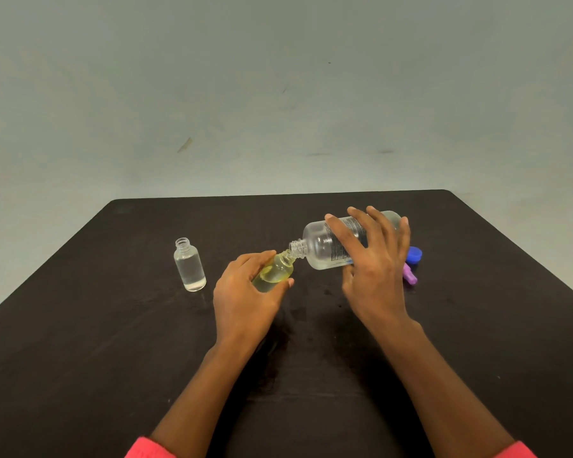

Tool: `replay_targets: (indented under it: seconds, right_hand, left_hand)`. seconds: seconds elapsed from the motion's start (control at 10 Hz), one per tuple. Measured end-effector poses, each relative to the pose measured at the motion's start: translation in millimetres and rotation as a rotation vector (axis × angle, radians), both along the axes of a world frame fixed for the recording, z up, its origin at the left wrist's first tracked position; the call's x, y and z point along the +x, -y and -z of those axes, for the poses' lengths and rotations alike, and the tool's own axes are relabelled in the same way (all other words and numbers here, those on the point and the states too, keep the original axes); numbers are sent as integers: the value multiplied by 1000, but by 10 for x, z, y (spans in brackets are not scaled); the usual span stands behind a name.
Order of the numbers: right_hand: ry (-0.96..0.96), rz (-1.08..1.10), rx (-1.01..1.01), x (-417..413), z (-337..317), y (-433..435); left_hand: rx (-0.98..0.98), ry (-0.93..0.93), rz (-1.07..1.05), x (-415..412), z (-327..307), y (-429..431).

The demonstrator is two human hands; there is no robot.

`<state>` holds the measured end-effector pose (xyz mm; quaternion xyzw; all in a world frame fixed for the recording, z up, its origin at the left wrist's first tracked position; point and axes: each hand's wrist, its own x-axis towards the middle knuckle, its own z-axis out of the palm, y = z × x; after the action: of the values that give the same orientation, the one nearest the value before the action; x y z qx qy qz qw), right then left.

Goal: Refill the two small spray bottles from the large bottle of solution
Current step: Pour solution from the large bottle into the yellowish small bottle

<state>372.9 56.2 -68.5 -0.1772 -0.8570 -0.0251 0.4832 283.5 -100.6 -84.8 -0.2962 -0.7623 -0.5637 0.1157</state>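
Mouths meet above the worktop (113, 358): large bottle (321, 242), axis near level, neck leftward, clamped in right hand (377, 262); yellowish small bottle (277, 271) tilted up to it, clamped in left hand (242, 292). Clear small bottle (190, 267) stands farther left.

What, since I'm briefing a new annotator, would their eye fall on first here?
At the centre, the right hand holds the large bottle tipped sideways, its neck meeting the mouth of the yellowish small bottle, which the left hand grips. To their left a clear small bottle stands uncapped. A blue cap and a purple piece lie behind the right hand.
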Motion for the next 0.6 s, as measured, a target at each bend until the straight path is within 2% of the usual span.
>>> replay_targets:
  seconds: [0.6]
  right_hand:
    - [14,0,-3,2,-8,-4]
  left_hand:
    - [-3,-2,-2,0,-1,-5]
